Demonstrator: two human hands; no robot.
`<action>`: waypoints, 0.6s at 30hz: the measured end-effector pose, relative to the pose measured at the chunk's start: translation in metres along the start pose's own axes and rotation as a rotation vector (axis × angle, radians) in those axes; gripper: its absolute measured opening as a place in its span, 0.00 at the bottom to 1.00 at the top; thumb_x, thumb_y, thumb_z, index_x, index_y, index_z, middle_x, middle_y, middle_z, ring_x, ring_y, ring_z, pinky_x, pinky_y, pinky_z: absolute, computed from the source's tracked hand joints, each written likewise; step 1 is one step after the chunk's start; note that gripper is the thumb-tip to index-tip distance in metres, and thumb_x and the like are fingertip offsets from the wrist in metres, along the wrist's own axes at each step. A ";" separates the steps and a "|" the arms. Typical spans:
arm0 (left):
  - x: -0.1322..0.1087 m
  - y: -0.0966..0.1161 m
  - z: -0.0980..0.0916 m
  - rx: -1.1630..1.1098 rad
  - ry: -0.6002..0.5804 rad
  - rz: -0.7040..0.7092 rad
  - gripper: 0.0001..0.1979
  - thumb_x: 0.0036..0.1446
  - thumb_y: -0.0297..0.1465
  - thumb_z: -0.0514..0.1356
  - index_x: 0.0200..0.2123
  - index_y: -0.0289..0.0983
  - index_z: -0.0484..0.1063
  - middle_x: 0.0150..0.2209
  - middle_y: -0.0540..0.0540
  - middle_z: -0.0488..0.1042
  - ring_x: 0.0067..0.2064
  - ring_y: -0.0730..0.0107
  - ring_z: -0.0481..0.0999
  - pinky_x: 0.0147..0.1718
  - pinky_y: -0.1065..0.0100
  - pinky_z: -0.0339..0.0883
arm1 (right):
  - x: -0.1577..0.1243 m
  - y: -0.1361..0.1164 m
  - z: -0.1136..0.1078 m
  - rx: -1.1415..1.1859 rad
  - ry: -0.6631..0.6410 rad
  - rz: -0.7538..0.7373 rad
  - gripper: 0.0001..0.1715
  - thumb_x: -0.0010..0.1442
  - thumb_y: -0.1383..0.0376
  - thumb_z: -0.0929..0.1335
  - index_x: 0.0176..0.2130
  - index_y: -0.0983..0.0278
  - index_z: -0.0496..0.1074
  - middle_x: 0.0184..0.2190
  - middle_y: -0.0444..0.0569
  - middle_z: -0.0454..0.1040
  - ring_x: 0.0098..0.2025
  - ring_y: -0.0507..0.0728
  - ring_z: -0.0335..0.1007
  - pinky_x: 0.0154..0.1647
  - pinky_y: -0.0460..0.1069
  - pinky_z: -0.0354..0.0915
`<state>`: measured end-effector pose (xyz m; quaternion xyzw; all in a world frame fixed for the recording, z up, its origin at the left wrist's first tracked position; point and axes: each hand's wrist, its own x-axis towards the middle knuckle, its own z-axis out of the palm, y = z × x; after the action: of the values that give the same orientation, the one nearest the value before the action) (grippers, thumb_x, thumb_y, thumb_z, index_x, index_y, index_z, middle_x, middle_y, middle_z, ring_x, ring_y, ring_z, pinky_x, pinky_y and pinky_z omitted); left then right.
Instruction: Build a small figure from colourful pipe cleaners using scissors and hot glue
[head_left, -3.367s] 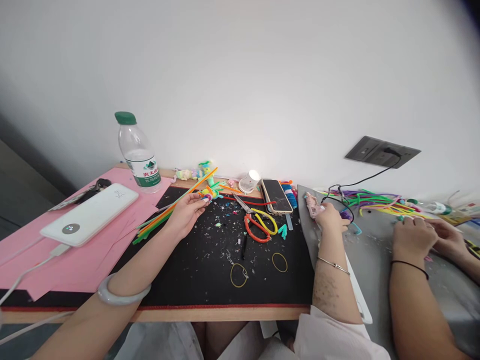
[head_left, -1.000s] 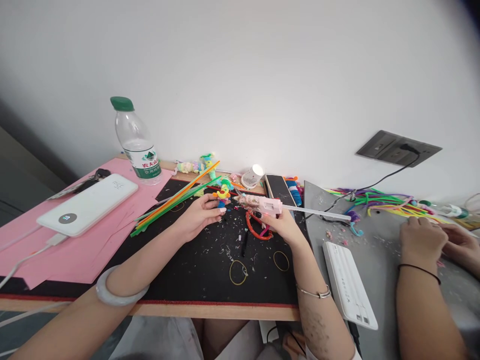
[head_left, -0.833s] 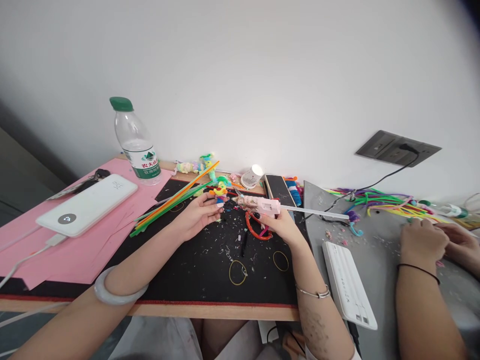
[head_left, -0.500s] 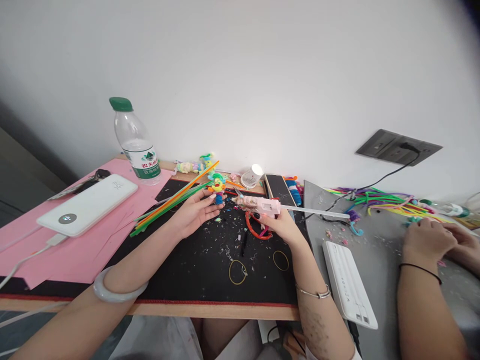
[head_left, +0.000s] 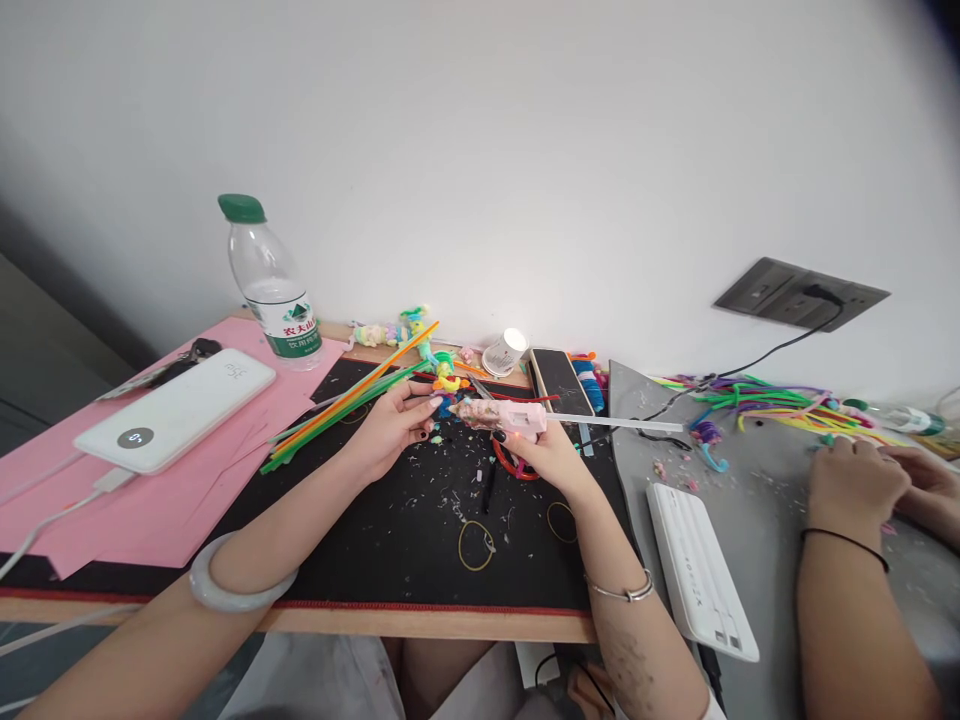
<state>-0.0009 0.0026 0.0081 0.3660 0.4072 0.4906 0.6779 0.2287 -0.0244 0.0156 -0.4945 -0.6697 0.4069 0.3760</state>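
Observation:
My left hand (head_left: 397,425) pinches a small colourful pipe-cleaner figure (head_left: 450,384), with green on top, yellow and orange in the middle and blue below. My right hand (head_left: 551,455) is wrapped round a pink glue gun (head_left: 517,418), and a long pale glue stick (head_left: 622,423) sticks out of its back end to the right. The gun's messy, glue-crusted nozzle points left and is close to the blue part of the figure; whether they touch I cannot tell. A red pipe-cleaner loop (head_left: 514,468) lies below the gun, partly hidden by my right hand.
Left are a bottle (head_left: 281,300), a white power bank (head_left: 176,408) and pink paper (head_left: 247,480). Pipe cleaners (head_left: 352,400), a paper cup (head_left: 505,352) and a phone (head_left: 562,383) lie behind. At right are another power bank (head_left: 701,570) and another person's hands (head_left: 862,490).
My right hand has shifted left with the glue gun, bringing its nozzle nearer the figure. My left fingers have closed more, and the figure has moved slightly right and tilted.

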 end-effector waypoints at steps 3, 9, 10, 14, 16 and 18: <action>0.000 -0.001 0.000 -0.008 -0.009 0.005 0.15 0.43 0.31 0.70 0.35 0.38 0.71 0.27 0.53 0.70 0.22 0.80 0.65 0.22 0.75 0.60 | 0.000 -0.001 0.001 -0.030 0.011 -0.016 0.19 0.52 0.57 0.70 0.39 0.69 0.74 0.25 0.46 0.70 0.28 0.53 0.63 0.29 0.47 0.61; 0.000 -0.002 0.001 -0.014 -0.003 0.005 0.13 0.43 0.30 0.70 0.33 0.39 0.71 0.27 0.53 0.71 0.22 0.80 0.64 0.21 0.74 0.60 | 0.001 0.000 0.001 -0.075 -0.004 -0.002 0.20 0.53 0.57 0.69 0.42 0.68 0.74 0.33 0.50 0.74 0.33 0.56 0.67 0.36 0.49 0.63; 0.000 -0.002 0.001 -0.015 -0.005 0.004 0.13 0.43 0.30 0.70 0.33 0.39 0.71 0.27 0.53 0.71 0.21 0.80 0.64 0.21 0.74 0.59 | 0.001 0.000 0.001 -0.076 -0.007 -0.001 0.20 0.54 0.57 0.69 0.42 0.68 0.74 0.33 0.50 0.74 0.33 0.56 0.67 0.36 0.49 0.63; 0.001 -0.001 0.001 -0.012 -0.006 0.007 0.13 0.43 0.31 0.70 0.33 0.39 0.71 0.26 0.53 0.69 0.22 0.80 0.63 0.20 0.74 0.57 | 0.001 -0.001 0.001 -0.079 -0.007 -0.005 0.19 0.54 0.58 0.69 0.42 0.68 0.74 0.33 0.50 0.74 0.33 0.56 0.67 0.35 0.49 0.63; 0.000 0.000 0.001 -0.012 -0.002 0.007 0.13 0.43 0.31 0.70 0.33 0.39 0.72 0.26 0.53 0.69 0.22 0.79 0.63 0.20 0.74 0.57 | 0.000 -0.002 0.001 -0.076 -0.005 -0.013 0.18 0.54 0.58 0.69 0.41 0.68 0.74 0.31 0.49 0.74 0.31 0.55 0.66 0.34 0.48 0.62; 0.000 0.001 0.002 -0.015 0.003 0.004 0.13 0.42 0.30 0.70 0.33 0.39 0.71 0.26 0.53 0.68 0.22 0.80 0.63 0.20 0.74 0.57 | 0.000 -0.002 0.001 -0.067 -0.003 -0.017 0.16 0.53 0.58 0.69 0.38 0.68 0.73 0.28 0.47 0.72 0.28 0.53 0.63 0.31 0.47 0.61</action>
<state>0.0003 0.0023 0.0097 0.3609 0.4039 0.4955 0.6791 0.2270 -0.0249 0.0173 -0.5004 -0.6877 0.3816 0.3619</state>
